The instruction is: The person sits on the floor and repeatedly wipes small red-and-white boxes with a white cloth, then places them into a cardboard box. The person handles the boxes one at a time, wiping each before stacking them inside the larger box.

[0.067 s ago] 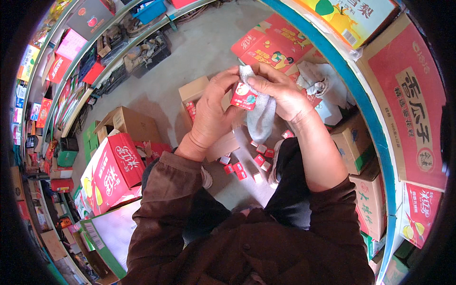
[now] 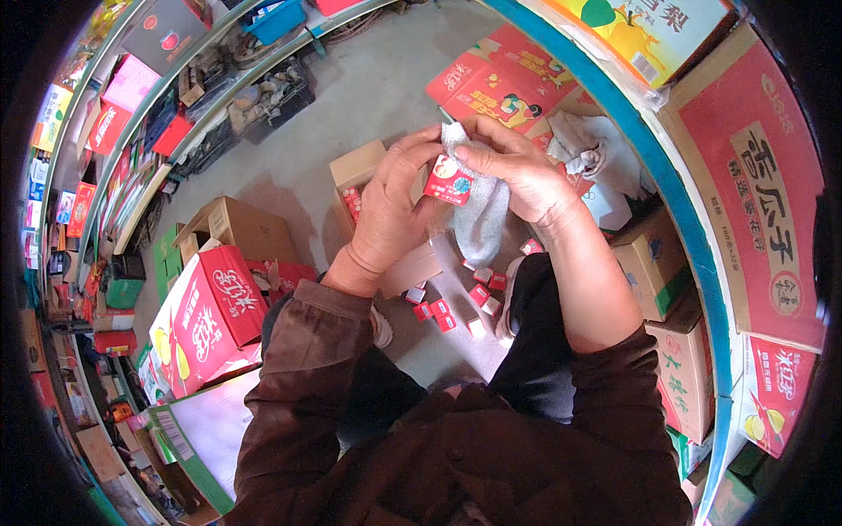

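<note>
Both hands grip one small red carton (image 2: 449, 182): left hand (image 2: 396, 203) steadying it, right hand (image 2: 513, 171) wiping with a grey cloth (image 2: 482, 219); turning it seems next.

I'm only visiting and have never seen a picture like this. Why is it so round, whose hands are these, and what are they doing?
The picture comes from a wide-angle camera worn on a person's head, looking down, so straight edges bend. No machine here: both bare hands are the wearer's. The left hand and right hand together hold a small red carton against a grey cloth. Below, more small red cartons lie on the grey concrete floor, among open brown cardboard boxes.
</note>
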Available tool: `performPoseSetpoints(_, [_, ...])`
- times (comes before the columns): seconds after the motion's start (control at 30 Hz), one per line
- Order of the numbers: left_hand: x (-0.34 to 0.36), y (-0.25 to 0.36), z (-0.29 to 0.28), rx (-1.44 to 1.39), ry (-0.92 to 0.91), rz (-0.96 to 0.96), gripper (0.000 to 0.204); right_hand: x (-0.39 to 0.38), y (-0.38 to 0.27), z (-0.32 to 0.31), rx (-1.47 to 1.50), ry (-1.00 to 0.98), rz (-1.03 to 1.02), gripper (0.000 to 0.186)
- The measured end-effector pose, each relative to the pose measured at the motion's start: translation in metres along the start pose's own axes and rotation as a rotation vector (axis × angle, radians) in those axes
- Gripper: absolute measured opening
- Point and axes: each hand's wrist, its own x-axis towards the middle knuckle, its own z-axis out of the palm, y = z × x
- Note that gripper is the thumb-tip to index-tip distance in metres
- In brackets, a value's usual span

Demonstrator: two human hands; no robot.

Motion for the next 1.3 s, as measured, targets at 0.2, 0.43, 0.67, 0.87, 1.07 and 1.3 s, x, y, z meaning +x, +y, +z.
performPoseSetpoints(0.2, [-0.001, 0.006, -0.008, 0.278, -0.104, 0.105, 0.051, 0.006, 0.006, -0.004, -0.13, 0.069, -0.04, 0.038])
performPoseSetpoints(0.43, [0.0, -0.001, -0.002, 0.138, -0.024, 0.021, 0.052, 0.008, 0.013, -0.003, 0.116, 0.293, 0.002, 0.028])
performPoseSetpoints(0.67, [0.002, -0.011, 0.003, -0.03, 0.194, -0.149, 0.054, 0.008, 0.025, 0.013, 0.026, 0.249, -0.053, 0.022])
performPoseSetpoints(0.87, [0.002, -0.008, 0.0, 0.066, 0.196, -0.211, 0.052, 0.004, 0.016, 0.014, -0.047, 0.31, -0.106, 0.015])
performPoseSetpoints(1.07, [0.005, -0.007, -0.001, 0.341, 0.168, -0.093, 0.048, 0.005, 0.01, 0.022, -0.577, 0.3, -0.664, 0.021])
performPoseSetpoints(1.3, [0.001, -0.012, 0.001, 0.16, 0.16, -0.249, 0.045, 0.006, 0.015, 0.023, -0.977, 0.448, -0.651, 0.021])
